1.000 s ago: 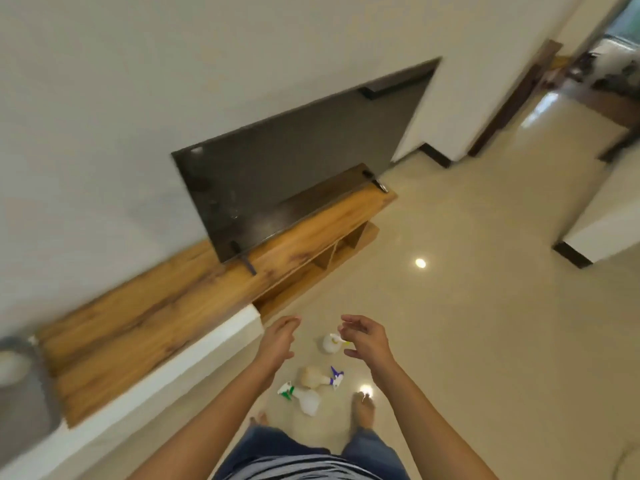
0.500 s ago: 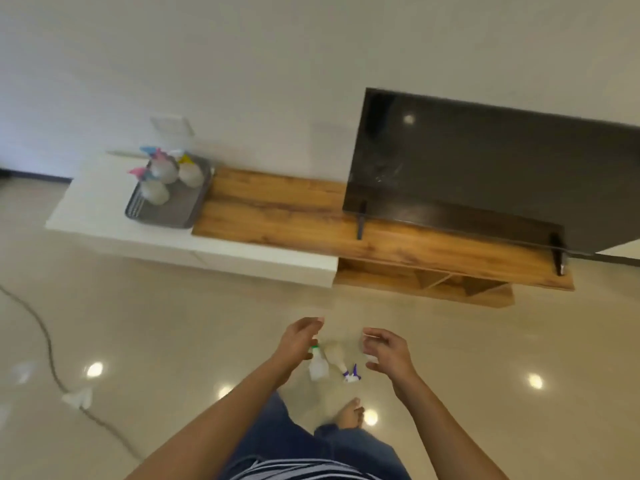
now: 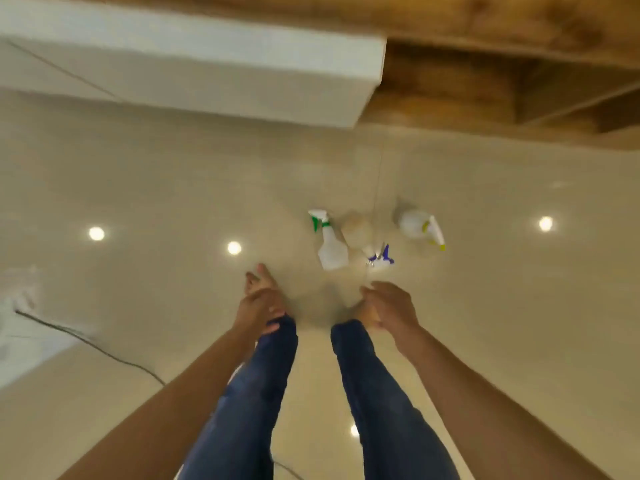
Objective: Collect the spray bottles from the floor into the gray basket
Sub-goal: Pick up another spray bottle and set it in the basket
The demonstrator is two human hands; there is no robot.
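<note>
Three spray bottles lie on their sides on the shiny floor (image 3: 138, 188), in front of the wooden shelf unit (image 3: 485, 84).

The bottle with the green trigger (image 3: 330, 249) has its spray head toward the shelf unit and its flat bottom toward the person. Its long side runs almost straight from the person to the shelf unit.

Just to its right, touching or almost touching, is the bottle with the blue trigger (image 3: 360, 237). It points the other way: round bottom toward the shelf unit, spray head toward the person.

The bottle with the yellow trigger (image 3: 417, 225) lies apart, farther right, nozzle pointing right and a bit toward the person.

The left hand (image 3: 258, 304) and the right hand (image 3: 389, 308) hang above the floor near the feet. Both hold nothing, fingers loosely bent.
</note>
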